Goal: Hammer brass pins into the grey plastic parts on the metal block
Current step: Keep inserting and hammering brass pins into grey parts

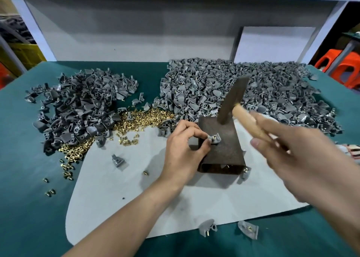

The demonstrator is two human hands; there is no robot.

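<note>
Hands both busy: left hand (184, 149) pinches grey plastic part (214, 139) on metal block (224, 155), right hand (296, 159) grips hammer (232, 101)

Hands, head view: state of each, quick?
Left hand: pinching the grey plastic part on the metal block.
Right hand: gripping the hammer by its wooden handle.

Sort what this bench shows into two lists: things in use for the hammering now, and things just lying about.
In use: hammer, held by the right hand; grey part with its brass pin, pinched by the left hand; metal block beneath.

Lying about: stray part on the white mat; loose part at the mat's near edge, another beside it; orange stools; yellow crate.
</note>
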